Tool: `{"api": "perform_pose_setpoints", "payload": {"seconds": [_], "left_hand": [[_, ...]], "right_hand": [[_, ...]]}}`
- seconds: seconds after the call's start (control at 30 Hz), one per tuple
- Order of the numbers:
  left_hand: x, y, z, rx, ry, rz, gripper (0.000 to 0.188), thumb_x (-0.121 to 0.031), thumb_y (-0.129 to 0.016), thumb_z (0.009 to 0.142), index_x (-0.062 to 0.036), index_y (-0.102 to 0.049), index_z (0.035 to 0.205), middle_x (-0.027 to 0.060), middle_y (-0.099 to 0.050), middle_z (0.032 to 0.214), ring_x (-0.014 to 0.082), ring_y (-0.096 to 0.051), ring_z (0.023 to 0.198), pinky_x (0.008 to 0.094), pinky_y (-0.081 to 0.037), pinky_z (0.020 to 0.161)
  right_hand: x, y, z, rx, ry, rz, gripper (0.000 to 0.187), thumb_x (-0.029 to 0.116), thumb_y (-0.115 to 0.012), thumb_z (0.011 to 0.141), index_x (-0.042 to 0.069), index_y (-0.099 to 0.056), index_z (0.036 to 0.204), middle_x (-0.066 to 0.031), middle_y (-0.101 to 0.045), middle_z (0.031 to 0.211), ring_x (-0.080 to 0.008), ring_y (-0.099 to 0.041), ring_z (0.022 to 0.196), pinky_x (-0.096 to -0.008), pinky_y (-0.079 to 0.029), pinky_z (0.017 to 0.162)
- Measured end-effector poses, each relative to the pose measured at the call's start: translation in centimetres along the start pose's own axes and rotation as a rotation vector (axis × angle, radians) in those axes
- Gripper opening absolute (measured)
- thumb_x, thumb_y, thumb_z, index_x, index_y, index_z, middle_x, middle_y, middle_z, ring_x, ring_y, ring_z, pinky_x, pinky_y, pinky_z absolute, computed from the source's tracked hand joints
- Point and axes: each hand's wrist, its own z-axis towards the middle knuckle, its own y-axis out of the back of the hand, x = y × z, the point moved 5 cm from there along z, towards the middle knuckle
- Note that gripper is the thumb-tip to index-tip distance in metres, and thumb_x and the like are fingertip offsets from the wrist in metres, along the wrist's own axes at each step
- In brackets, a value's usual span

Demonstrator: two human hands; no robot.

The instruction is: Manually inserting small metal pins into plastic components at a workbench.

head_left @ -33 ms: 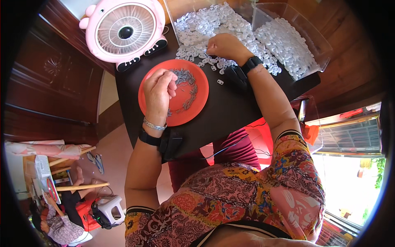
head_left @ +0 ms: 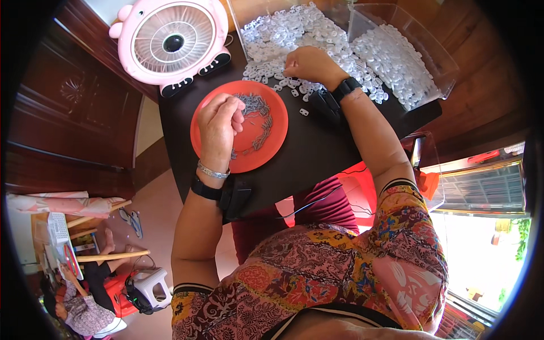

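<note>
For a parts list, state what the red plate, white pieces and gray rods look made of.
Red plate: probably plastic, smooth and satin, from its even colour and soft sheen. White pieces: likely moulded plastic, smooth; their rounded shapes match. Gray rods: dull, metal or plastic; too small to tell.

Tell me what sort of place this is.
Probably a room in a home: a carved dark wooden panel at the left, slippers on the floor, and a pink animal-shaped fan on a table with many small white pieces.
</note>
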Motion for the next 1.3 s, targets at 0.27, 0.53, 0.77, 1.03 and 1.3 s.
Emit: {"api": "perform_pose_setpoints", "payload": {"seconds": [0.27,0.53,0.77,1.03,1.3], "left_hand": [[0.2,-0.1,0.2,0.018,0.02,0.01,0.023,-0.017,-0.053,0.089,-0.0013,-0.06,0.074,0.0012,-0.053,0.06,0.0063,-0.047,0.049,0.0189,-0.036,0.044],[1.1,0.0,0.2,0.059,0.107,0.069,0.019,-0.02,-0.054,0.088,-0.0044,-0.061,0.079,0.0009,-0.054,0.062,0.0063,-0.048,0.05,0.019,-0.035,0.045],[0.9,-0.8,0.2,0.144,0.043,0.102,0.02,-0.021,-0.052,0.089,-0.0033,-0.057,0.082,0.0013,-0.054,0.064,0.0065,-0.049,0.053,0.0201,-0.036,0.047],[0.5,-0.3,0.3,0.125,0.026,0.051,0.018,-0.017,-0.052,0.088,-0.0031,-0.056,0.077,0.0007,-0.053,0.064,0.0059,-0.046,0.052,0.0189,-0.035,0.047],[0.1,0.0,0.2,0.068,0.014,0.042,0.016,-0.013,-0.052,0.085,-0.0024,-0.056,0.073,0.0011,-0.051,0.061,0.006,-0.044,0.049,0.0194,-0.034,0.046]], "right_hand": [[1.2,-1.3,0.7,-0.106,0.019,-0.161,0.022,0.022,-0.055,0.072,0.007,-0.069,0.08,-0.0156,-0.067,0.081,-0.0353,-0.063,0.079,-0.0435,-0.05,0.071],[6.6,0.3,-1.6,0.211,0.057,0.86,0.023,0.021,-0.062,0.084,-0.001,-0.065,0.088,-0.0009,-0.061,0.072,-0.0067,-0.054,0.067,-0.0223,-0.044,0.063],[10.3,0.3,-3.5,0.201,0.225,0.873,0.014,0.013,-0.06,0.087,-0.001,-0.06,0.086,0.0014,-0.058,0.073,-0.0051,-0.05,0.07,-0.0216,-0.042,0.064],[9.8,1.1,-3.5,0.073,0.331,0.729,0.012,0.01,-0.061,0.083,-0.001,-0.062,0.088,-0.0044,-0.063,0.077,-0.0131,-0.058,0.071,-0.0267,-0.047,0.066],[11.7,-1.4,-4.9,-0.034,0.638,-0.075,0.012,0.017,-0.065,0.072,0.008,-0.064,0.08,-0.0065,-0.058,0.081,-0.0271,-0.058,0.082,-0.0393,-0.048,0.071]]}}
